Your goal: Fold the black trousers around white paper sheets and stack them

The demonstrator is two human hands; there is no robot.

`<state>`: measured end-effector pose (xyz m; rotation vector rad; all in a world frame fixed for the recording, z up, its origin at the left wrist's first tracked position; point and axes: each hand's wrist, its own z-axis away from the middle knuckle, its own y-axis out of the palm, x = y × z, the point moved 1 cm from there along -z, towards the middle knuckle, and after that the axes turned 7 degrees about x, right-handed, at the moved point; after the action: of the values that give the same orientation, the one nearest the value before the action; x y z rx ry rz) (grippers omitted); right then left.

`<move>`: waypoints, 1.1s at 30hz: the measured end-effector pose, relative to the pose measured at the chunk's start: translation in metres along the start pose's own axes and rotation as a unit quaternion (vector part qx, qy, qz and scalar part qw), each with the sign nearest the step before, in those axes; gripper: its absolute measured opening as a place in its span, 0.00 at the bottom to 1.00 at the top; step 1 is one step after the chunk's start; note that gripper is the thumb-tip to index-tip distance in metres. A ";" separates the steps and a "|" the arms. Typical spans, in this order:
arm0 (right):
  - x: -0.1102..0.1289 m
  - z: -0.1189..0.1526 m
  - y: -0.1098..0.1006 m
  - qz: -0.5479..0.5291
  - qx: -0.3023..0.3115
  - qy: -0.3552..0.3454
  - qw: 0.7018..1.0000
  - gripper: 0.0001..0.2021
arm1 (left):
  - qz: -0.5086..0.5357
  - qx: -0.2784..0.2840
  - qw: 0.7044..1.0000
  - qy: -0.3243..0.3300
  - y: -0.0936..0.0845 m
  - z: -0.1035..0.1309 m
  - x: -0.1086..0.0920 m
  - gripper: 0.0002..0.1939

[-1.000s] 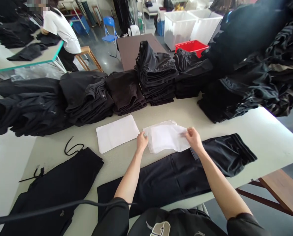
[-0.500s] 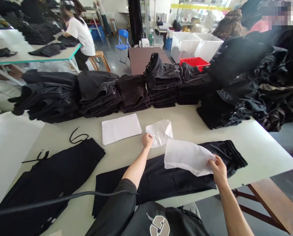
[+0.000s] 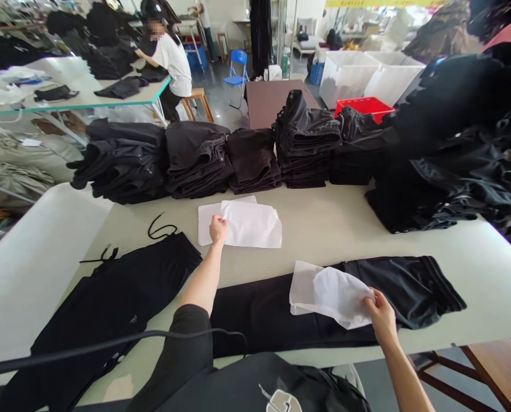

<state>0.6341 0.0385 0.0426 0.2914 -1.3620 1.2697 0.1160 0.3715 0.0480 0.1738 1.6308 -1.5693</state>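
My left hand [image 3: 218, 229] is closed on the left edge of a thin white sheet [image 3: 255, 226]. That sheet lies over part of a white paper stack [image 3: 206, 222] in the middle of the table. Over on the right, my right hand [image 3: 381, 315] pinches the corner of translucent white sheets [image 3: 330, 294], which are slightly curled. Beneath them, folded black trousers [image 3: 255, 317] stretch across the table, waistband to the right. Another black pair of trousers [image 3: 109, 315] with loose drawcords lies at the left, apart from both hands.
Stacks of folded dark garments [image 3: 255, 163] line the table's far edge, with a larger pile [image 3: 444, 189] at the right. A black cable [image 3: 152, 335] crosses low in front. Beyond are a red crate [image 3: 364, 107], white bins [image 3: 347, 74] and a person [image 3: 173, 63] at another table.
My left hand has moved left with its white sheet, from beside the paper stack to over it. My right hand still holds its sheets above the trousers. The whole view has shifted left.
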 end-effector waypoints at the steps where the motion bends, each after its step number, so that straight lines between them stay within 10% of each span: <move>1: 0.001 0.000 0.003 0.008 0.005 -0.001 1.000 0.27 | -0.009 0.000 1.000 -0.013 -0.006 -0.004 0.007 0.06; 13: 0.034 0.006 0.026 0.109 0.047 0.012 0.993 0.29 | -0.136 -0.013 0.990 -0.029 -0.025 0.018 0.051 0.28; 16: 0.030 0.001 0.029 0.145 0.053 0.024 0.988 0.30 | -0.289 0.010 0.956 0.042 -0.042 0.062 0.089 0.36; 21: 0.023 -0.009 0.043 0.161 0.082 0.019 0.983 0.31 | -0.405 0.051 0.912 -0.025 -0.082 0.114 0.177 0.48; 26: 0.037 -0.008 0.061 0.153 0.109 -0.014 0.982 0.31 | -0.291 0.012 0.956 -0.034 -0.115 0.093 0.215 0.28; 33: 0.049 -0.005 0.067 0.159 0.115 -0.036 0.980 0.29 | -0.059 -0.188 0.973 -0.120 -0.151 0.066 0.195 0.23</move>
<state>0.5712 0.0917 0.0485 0.2886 -1.3610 1.7024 -0.0704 0.1971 0.0476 -0.3088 1.7309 -1.2800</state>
